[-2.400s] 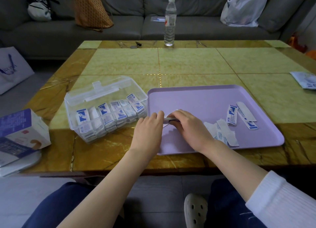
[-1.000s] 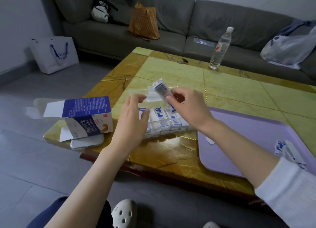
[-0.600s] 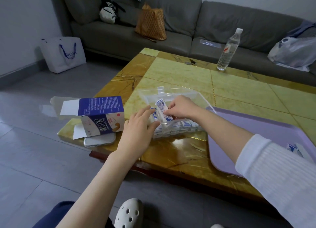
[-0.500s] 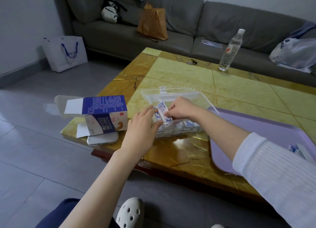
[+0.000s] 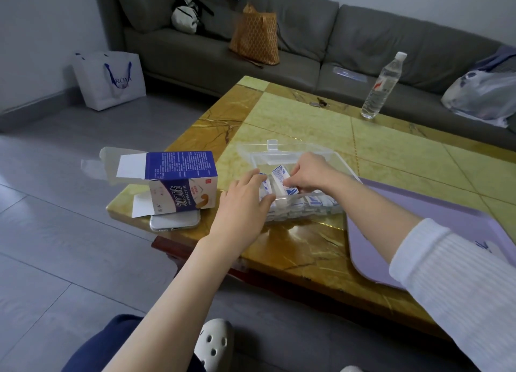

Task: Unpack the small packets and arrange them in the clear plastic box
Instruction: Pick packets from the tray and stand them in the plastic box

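Pinching a packet (image 5: 280, 174) in my right hand (image 5: 308, 173), I slot it into the well-filled clear plastic box (image 5: 293, 149), left hand (image 5: 245, 200) flat against it. At least one more lies on the tray (image 5: 418, 212).

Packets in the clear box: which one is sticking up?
The packet pinched by the right hand. It pokes up above the clear box rim; the other packets sit low in a row.

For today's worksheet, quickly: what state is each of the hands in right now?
Left hand: open, fingers resting on the clear box.
Right hand: closed, pinching a packet in the box.
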The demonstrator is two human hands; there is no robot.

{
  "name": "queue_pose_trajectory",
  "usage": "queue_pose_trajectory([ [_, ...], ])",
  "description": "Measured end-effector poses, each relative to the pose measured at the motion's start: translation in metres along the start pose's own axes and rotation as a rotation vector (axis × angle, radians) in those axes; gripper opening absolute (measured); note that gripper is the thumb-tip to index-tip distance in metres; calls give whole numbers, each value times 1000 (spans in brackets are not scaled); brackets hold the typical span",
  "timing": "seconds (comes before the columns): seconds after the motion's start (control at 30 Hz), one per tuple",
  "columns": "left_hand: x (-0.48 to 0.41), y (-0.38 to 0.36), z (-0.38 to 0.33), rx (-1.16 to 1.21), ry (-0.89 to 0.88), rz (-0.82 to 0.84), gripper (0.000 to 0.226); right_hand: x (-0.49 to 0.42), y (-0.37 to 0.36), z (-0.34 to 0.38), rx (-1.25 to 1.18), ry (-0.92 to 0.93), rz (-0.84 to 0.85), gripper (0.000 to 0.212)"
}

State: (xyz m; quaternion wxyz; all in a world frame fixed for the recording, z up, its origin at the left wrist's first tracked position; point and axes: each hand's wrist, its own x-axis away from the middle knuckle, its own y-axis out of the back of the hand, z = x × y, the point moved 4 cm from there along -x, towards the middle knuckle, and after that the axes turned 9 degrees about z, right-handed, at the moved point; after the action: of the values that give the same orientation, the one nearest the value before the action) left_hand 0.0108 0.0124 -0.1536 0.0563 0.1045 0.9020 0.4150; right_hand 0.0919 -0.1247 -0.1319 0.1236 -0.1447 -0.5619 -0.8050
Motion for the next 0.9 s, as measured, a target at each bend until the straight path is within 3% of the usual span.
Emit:
queue_pose_trajectory([
  [0.2, -1, 0, -1, -11, 7, 0, 47, -2, -11, 9, 86, 9, 18, 47],
  [0.67, 0, 1, -3, -31, 14, 13, 49, -4, -15, 3, 32, -13, 81, 38],
  [0.9, 0, 1, -5, -36, 28, 14, 49, -1, -17, 14, 235, -13, 115, 38],
])
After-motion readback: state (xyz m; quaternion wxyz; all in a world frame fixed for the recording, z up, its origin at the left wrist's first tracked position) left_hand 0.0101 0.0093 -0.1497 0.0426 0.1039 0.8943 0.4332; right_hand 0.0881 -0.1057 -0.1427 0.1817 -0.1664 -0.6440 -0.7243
